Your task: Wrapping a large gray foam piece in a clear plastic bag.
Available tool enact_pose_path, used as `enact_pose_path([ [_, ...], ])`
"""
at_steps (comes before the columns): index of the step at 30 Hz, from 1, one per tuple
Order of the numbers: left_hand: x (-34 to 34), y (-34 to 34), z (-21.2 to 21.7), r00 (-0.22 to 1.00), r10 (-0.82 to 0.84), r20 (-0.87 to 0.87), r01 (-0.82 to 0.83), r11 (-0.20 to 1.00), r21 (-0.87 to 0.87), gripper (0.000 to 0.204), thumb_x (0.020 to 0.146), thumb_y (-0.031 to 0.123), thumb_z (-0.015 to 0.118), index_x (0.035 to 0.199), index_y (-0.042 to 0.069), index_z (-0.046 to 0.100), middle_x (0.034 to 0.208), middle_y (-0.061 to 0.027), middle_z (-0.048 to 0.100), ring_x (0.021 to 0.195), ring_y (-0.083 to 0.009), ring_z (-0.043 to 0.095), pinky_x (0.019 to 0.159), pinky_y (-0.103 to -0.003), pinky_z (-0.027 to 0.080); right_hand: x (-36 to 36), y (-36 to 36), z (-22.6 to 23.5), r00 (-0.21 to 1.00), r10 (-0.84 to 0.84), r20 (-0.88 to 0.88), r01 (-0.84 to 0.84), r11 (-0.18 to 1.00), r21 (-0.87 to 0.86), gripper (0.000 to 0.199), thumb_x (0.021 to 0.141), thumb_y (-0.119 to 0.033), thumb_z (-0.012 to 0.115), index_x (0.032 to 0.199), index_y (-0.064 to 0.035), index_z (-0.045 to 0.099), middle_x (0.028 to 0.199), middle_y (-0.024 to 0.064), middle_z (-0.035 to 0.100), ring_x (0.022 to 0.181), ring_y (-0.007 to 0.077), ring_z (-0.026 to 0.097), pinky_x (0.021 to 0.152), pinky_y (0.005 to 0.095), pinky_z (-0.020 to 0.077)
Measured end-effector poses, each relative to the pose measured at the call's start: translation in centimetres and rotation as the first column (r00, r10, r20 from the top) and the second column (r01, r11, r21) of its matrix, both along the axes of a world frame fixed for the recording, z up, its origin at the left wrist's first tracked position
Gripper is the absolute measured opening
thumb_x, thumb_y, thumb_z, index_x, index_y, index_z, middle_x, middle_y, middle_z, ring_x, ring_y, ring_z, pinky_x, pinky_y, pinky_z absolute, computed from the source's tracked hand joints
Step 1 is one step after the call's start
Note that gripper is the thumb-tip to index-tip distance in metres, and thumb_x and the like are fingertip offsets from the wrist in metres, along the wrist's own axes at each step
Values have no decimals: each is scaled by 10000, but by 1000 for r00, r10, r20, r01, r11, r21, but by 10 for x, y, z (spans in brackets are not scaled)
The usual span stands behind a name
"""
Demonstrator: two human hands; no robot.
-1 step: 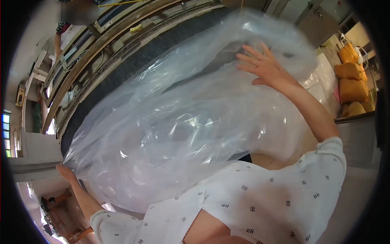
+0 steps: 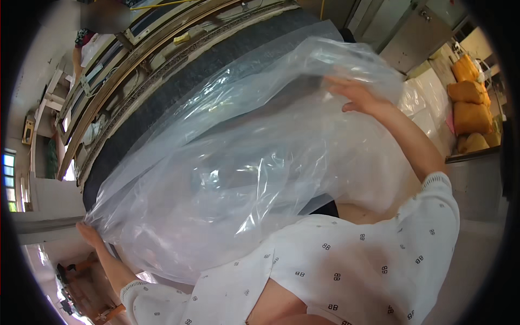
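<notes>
A very large clear plastic bag (image 2: 244, 173) is stretched out in front of me over a long dark grey mat (image 2: 179, 92). My left hand (image 2: 89, 234) grips the bag's lower left corner, its fingers closed on the film. My right hand (image 2: 355, 98) is raised at the upper right and holds the bag's far edge, fingers stretched along the film with the thumb under it. Both arms are spread wide, in short white patterned sleeves (image 2: 379, 260). The crinkled, shiny film hides most of the mat beneath it.
Long wooden rails and frames (image 2: 124, 59) run diagonally beyond the mat at the upper left. Several orange stuffed sacks (image 2: 468, 92) are stacked at the right, with white bundles (image 2: 428, 95) beside them. A grey cabinet (image 2: 414, 35) stands at the upper right.
</notes>
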State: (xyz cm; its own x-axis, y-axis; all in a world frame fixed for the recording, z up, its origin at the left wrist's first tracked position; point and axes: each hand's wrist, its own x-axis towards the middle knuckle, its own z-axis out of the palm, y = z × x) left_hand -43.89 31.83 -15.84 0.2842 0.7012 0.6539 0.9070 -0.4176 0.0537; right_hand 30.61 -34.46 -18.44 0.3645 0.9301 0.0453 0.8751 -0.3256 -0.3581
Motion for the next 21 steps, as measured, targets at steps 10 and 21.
enact_pose_path([
  [10,25,-1,-49,987,146,68,-139,985,-102,209,870,146,422,944,-27,513,908,-191,545,882,-359,527,748,-414,404,-103,51,82,838,-158,-522,181,983,-7,208,789,-167,617,959,-49,595,822,25,598,703,128,535,644,256,416],
  [21,36,-8,-34,994,100,47,-94,989,-119,199,891,126,411,937,-42,507,914,-232,546,851,-381,521,755,-405,400,-71,48,39,994,-108,32,105,989,100,169,785,-187,609,909,-78,574,834,3,501,864,156,464,684,267,383],
])
